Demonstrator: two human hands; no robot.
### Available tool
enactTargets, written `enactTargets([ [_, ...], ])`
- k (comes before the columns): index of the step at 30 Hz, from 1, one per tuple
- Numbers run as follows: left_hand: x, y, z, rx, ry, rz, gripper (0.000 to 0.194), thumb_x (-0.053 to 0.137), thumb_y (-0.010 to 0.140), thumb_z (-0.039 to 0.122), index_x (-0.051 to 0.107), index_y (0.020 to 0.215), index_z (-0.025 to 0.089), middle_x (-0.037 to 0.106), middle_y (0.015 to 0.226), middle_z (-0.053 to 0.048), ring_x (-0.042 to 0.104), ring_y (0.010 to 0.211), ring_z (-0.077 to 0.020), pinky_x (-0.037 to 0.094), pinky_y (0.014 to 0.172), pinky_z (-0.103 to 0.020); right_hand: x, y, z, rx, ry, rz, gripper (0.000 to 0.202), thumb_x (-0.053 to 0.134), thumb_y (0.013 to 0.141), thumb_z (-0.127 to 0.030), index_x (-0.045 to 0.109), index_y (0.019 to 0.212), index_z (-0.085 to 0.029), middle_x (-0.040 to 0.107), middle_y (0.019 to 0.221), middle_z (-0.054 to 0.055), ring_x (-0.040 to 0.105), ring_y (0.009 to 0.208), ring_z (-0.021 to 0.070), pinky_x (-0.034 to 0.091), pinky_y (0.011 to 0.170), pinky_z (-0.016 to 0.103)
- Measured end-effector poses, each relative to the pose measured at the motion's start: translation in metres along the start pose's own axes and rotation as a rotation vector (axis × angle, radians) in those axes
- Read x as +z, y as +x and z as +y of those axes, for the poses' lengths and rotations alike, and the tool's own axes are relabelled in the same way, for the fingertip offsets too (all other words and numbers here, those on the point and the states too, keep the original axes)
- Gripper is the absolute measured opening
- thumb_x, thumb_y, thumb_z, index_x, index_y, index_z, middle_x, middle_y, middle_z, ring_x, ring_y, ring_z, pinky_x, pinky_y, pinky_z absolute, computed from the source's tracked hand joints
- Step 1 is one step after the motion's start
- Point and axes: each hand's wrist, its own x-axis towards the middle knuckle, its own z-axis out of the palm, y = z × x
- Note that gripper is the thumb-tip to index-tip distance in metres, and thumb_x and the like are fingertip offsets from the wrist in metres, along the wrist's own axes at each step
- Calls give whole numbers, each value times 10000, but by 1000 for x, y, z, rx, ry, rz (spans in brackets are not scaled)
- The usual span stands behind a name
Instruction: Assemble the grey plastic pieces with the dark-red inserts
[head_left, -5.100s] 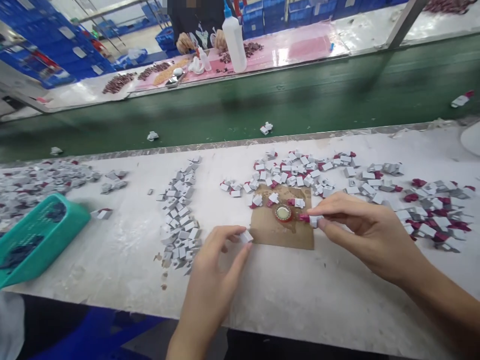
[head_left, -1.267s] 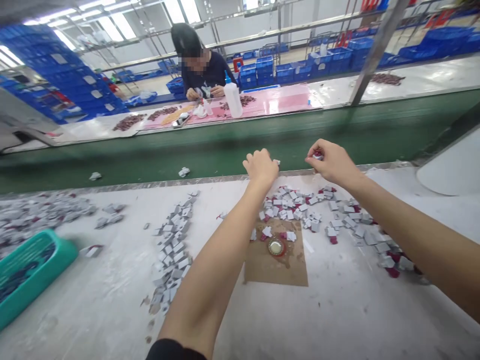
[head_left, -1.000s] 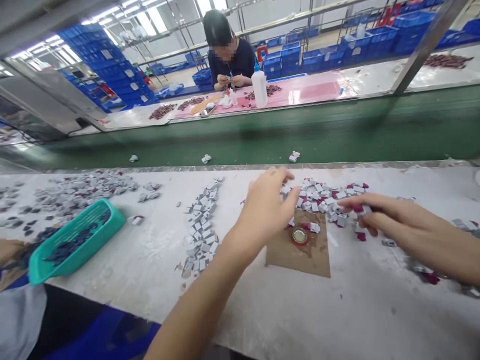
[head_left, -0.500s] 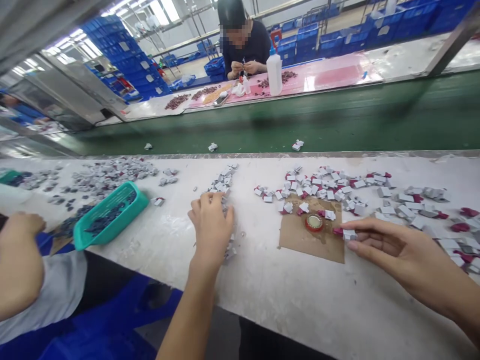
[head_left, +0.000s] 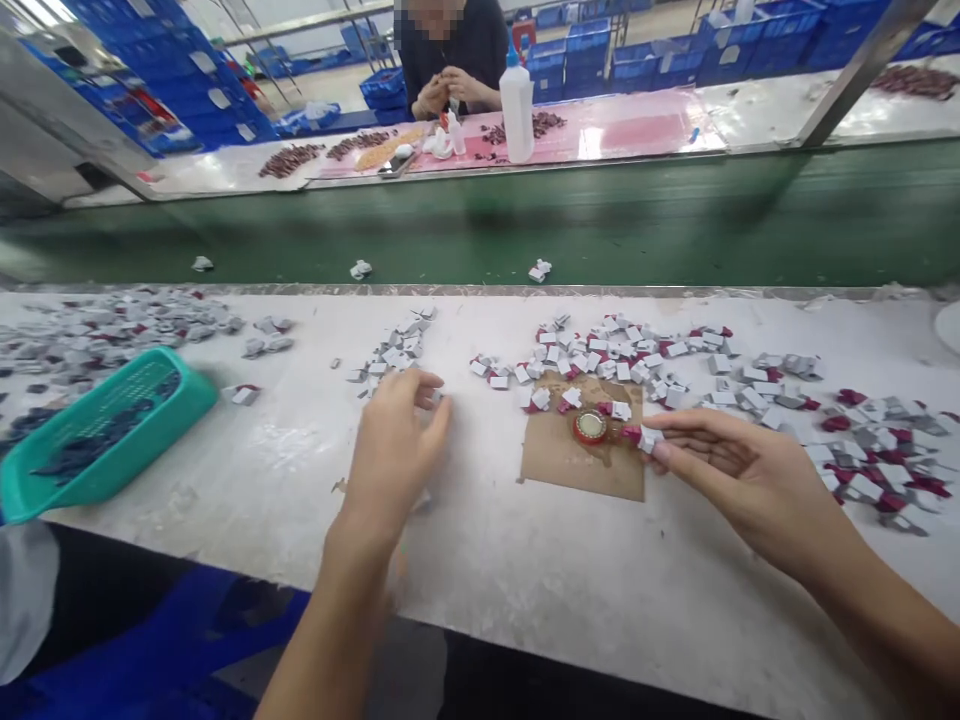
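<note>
Between the thumb and fingers of my right hand (head_left: 742, 480) is a small grey-and-magenta plastic piece (head_left: 646, 438), over the right edge of a brown cardboard sheet (head_left: 585, 475). A red-rimmed round cap (head_left: 590, 427) with pale contents sits on the cardboard, close to the held piece's magenta end. Several similar pieces lie along the sheet's upper edge. My left hand (head_left: 397, 440) is curled at the near end of a row of grey pieces (head_left: 397, 345). A small grey piece (head_left: 437, 396) shows between its thumb and fingers; the hand partly hides it.
Grey-and-magenta pieces (head_left: 877, 460) spread across the right side. A green basket (head_left: 112, 490) with dark parts stands left, near a grey heap (head_left: 150, 320). Beyond the table runs a green belt (head_left: 637, 230) with a few pieces; a person (head_left: 457, 60) works opposite beside a white bottle (head_left: 517, 115).
The view has shifted, moving the scene left and up. My left hand has drawn back slightly toward the near end of the grey row. The right hand's piece is nearer the round cap.
</note>
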Motion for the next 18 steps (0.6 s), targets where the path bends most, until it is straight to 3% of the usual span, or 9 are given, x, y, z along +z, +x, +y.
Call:
enactTargets([
  [4, 13, -33, 23, 147, -258, -209, 156, 663, 1019, 328, 812, 1028, 283, 782, 1038, -60, 763, 876, -251, 665, 872, -418, 10, 6, -14, -9, 36, 14, 288, 926, 949, -540, 950, 1106, -300, 925, 992, 96, 905, 846, 325, 811, 828, 490],
  [7, 24, -51, 33, 161, -325, -245, 211, 629, 1013, 279, 838, 1040, 284, 775, 1014, -57, 740, 794, -225, 674, 798, -398, 20, 9, -16, -13, 84, 11, 253, 914, 952, -473, 945, 1114, -280, 930, 1024, 91, 910, 860, 312, 810, 882, 509],
  [12, 28, -54, 28, 153, -364, -271, 304, 614, 973, 208, 836, 1160, 297, 797, 1064, -55, 746, 822, -224, 669, 785, -384, 27, 10, -11, -23, 94, 13, 269, 890, 973, -453, 949, 1154, -262, 929, 1047, 96, 908, 857, 305, 807, 882, 520],
  [18, 23, -51, 23, 135, -407, -286, 184, 666, 1016, 321, 835, 1088, 308, 831, 1078, -49, 768, 864, -244, 672, 811, -399, 27, 10, -14, -52, 72, 16, 228, 866, 994, -403, 951, 1158, -269, 924, 1067, 85, 901, 873, 287, 802, 900, 507],
])
